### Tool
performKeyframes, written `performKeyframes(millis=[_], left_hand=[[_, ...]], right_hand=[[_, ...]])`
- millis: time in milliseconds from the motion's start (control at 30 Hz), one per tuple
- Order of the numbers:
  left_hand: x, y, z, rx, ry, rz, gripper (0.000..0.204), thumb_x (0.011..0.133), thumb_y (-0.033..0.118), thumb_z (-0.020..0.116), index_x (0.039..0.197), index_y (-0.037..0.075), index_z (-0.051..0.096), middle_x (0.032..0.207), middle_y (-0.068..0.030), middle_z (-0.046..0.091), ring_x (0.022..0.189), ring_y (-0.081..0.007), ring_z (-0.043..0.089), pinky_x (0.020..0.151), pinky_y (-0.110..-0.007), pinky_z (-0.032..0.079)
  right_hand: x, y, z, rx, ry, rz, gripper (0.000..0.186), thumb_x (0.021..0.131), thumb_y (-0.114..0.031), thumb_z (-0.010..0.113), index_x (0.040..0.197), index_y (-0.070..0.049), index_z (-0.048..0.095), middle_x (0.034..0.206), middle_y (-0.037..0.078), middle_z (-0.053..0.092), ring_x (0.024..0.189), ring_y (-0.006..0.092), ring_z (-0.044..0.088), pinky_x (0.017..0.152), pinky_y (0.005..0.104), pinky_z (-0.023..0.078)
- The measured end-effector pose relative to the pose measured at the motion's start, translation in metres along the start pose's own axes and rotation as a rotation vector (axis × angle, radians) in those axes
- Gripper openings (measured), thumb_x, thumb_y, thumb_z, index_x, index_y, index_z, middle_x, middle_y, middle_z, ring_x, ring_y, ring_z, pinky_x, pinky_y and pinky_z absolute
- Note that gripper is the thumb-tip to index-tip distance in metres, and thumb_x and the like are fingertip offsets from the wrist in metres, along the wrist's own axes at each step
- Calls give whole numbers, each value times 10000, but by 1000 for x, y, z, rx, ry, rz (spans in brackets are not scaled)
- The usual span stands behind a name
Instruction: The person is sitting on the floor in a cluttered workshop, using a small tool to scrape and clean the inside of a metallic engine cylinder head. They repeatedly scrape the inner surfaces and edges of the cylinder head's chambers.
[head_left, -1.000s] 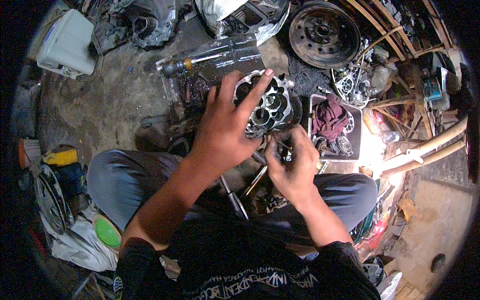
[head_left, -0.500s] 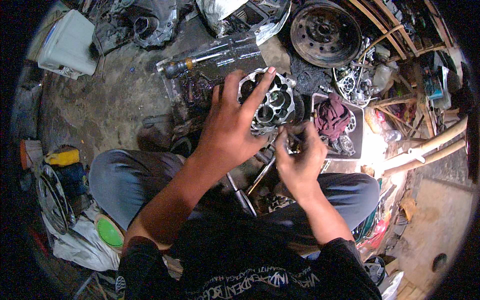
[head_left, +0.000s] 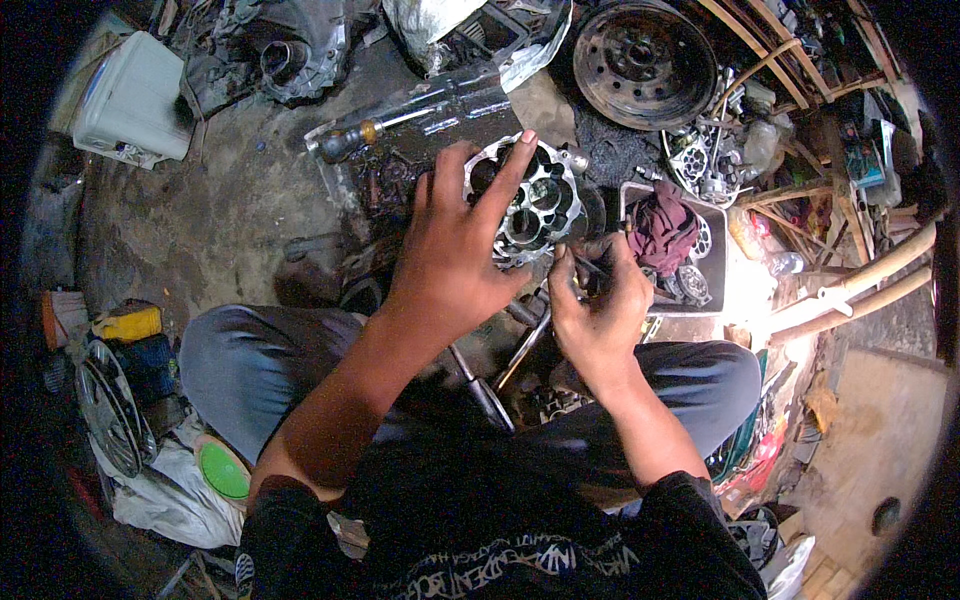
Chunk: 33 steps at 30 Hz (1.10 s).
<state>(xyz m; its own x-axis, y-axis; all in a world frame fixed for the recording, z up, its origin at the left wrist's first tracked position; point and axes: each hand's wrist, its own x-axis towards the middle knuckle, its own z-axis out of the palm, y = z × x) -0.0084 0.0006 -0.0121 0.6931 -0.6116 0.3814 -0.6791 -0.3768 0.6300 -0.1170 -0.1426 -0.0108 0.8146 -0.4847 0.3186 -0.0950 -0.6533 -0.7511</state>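
My left hand (head_left: 450, 235) grips a round metal housing (head_left: 566, 205) with several circular bores. Its index finger reaches across the top face, and its thumb lies at the near edge. Close to the housing's lower right edge, my right hand (head_left: 605, 310) is closed, thumb and fingertips bent together around something small and dark. The fingers mostly hide that piece, so I cannot make out its kind. Below the hands, a metal-shafted tool (head_left: 485, 395) lies between my knees, beside another rod (head_left: 522, 355).
A grey bin (head_left: 712, 300) at the right holds a maroon rag (head_left: 663, 230) and metal parts. Beyond the hands, a large screwdriver (head_left: 350, 140) lies on an oily sheet. A wheel rim (head_left: 645, 65), a big gearbox casing (head_left: 285, 60) and a white container (head_left: 135, 100) stand farther off.
The housing and left hand have shifted slightly left in the picture, as has the background. My right hand's fingers have moved a little, showing more of the thin dark piece between them.
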Motion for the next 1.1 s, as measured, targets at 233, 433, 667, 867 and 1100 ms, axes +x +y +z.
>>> performKeyframes(millis=[233,433,667,867,1100], left_hand=[[1,4,-2,-16,-25,-36,1124,680,124,895,1672,186,372,1391,-284,431,1260,-507,497,1102,-555,424],[2,3,-1,-28,-14,-31,1123,677,127,904,1668,184,379,1386,-278,424,1281,-511,492,1117,-551,421],[2,3,-2,-59,-10,-37,1107,683,153,913,1660,155,393,1390,-285,431,1304,-505,486,1134,-550,410],[2,3,-1,-51,14,-36,1098,686,147,903,1659,150,395,1385,-280,437,1298,-505,497,1133,-547,419],[1,3,-3,-45,-15,-72,1156,649,107,913,1673,200,384,1417,-280,432,1319,-502,503,1154,-521,440]], right_hand=[[-10,1,3,53,-31,-23,257,829,11,787,862,5,532,799,200,605,693,399,627,641,472,499],[-17,5,5,31,-38,-77,234,835,14,782,897,9,556,791,196,599,695,401,620,638,471,491],[-12,6,4,-57,4,-207,191,867,34,784,896,23,595,810,161,668,681,234,665,658,344,535],[-5,12,8,-15,39,-222,283,797,36,799,922,13,546,810,197,574,699,415,594,628,488,474],[4,11,4,-20,44,-206,286,801,16,811,912,13,547,801,202,582,704,414,608,641,485,488]])
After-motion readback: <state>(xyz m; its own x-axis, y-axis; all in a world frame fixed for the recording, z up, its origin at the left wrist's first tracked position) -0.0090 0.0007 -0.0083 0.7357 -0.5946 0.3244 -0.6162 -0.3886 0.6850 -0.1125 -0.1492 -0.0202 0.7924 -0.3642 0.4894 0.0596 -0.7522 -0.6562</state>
